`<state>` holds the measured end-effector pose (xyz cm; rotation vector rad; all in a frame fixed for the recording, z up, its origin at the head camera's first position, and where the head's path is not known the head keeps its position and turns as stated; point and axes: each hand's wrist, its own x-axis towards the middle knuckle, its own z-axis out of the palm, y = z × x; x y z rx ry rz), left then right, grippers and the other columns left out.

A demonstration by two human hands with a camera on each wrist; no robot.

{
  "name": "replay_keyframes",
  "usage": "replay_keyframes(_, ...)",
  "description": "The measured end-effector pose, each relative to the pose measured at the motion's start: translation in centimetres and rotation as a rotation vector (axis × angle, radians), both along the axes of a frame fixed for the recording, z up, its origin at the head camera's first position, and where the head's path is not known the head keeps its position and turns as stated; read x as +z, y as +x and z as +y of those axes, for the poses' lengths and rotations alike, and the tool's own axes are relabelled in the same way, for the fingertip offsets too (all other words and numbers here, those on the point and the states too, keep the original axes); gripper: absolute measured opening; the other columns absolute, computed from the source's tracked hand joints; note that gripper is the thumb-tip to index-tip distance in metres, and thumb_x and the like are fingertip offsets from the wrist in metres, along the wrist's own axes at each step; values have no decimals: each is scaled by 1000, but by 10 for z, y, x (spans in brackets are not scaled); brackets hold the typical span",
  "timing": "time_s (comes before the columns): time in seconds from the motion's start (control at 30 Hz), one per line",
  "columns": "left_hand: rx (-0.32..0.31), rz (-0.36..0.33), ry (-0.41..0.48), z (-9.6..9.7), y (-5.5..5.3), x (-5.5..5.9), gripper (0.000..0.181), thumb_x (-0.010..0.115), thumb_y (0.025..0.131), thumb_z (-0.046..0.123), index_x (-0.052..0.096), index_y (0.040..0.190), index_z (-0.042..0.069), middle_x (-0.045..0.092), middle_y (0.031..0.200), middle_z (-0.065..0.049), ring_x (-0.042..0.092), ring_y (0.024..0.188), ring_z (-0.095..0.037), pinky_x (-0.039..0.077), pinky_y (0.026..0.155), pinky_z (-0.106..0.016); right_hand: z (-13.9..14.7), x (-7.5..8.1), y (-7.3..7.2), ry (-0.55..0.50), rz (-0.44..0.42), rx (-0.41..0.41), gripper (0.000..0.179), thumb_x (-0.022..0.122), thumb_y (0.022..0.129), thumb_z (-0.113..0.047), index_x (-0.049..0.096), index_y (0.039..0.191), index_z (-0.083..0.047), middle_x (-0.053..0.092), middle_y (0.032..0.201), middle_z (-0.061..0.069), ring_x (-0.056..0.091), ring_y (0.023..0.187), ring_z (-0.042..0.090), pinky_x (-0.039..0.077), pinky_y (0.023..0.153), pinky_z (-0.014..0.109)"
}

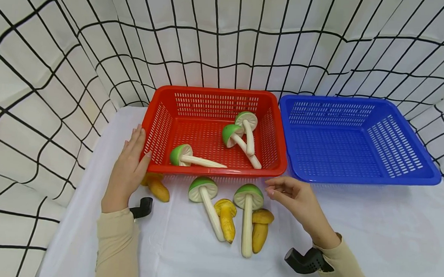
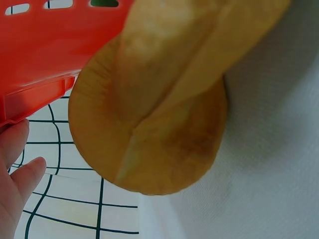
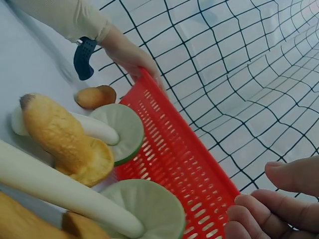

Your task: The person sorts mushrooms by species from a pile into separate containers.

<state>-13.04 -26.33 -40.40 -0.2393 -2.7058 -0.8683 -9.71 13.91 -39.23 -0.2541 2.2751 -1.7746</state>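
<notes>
My left hand [image 1: 126, 171] lies along the left side of the red basket [image 1: 216, 171], its fingers extended against the rim. Just off the basket's front right corner is my right hand [image 1: 294, 201], fingers loosely bent, nothing held. Inside the basket lie three green-capped mushrooms, one at the front left [image 1: 203, 162] and two crossed at the right [image 1: 250, 142]. On the cloth in front rest two more green-capped mushrooms [image 1: 210, 211] [image 1: 247, 227] and two yellow mushrooms [image 1: 226, 224] [image 1: 260, 236]. Another yellow mushroom [image 1: 159, 189] sits by the left hand, partly behind the basket's rim.
A blue basket [image 1: 366, 179] with nothing in it stands right beside the red one. White cloth [image 1: 185, 266] covers the table. Behind and to the left hangs a white, black-gridded curtain [image 1: 227, 46]. Each wrist wears a black camera [image 1: 306, 261].
</notes>
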Motion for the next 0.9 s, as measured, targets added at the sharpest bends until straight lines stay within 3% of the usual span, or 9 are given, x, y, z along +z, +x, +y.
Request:
replay_keyframes(0.17, -5, 9, -2, 0, 0, -1, 56, 40, 100, 19, 23, 148, -2, 19, 156, -13, 14, 144, -26, 11, 116, -44, 1, -11, 12, 8, -33, 50, 27, 67, 89, -13, 64, 109, 6, 67, 99, 21, 66, 84, 30, 56, 76, 38)
replay_keyframes(0.53, -10, 6, 3, -1, 0, -1, 56, 40, 100, 19, 22, 149, -2, 17, 157, -13, 13, 144, -26, 8, 117, -41, -4, -31, 39, -50, -168, 77, 22, 66, 89, -10, 67, 97, 11, 69, 84, 17, 67, 70, 19, 58, 66, 38)
replay_keyframes(0.7, -10, 8, 8, -1, 0, -1, 56, 40, 100, 19, 22, 149, -2, 17, 157, -13, 13, 144, -26, 8, 117, -40, -13, -38, 47, 26, -117, 48, 15, 69, 87, -8, 69, 90, 7, 68, 75, 12, 64, 63, 16, 57, 59, 33)
replay_keyframes(0.9, -16, 17, 9, -1, -1, -2, 56, 40, 100, 19, 22, 149, -3, 17, 157, -13, 14, 144, -26, 8, 117, -40, -24, -40, 54, 237, 65, -3, 11, 75, 81, -11, 71, 83, -1, 66, 66, 0, 58, 54, 7, 51, 49, 24)
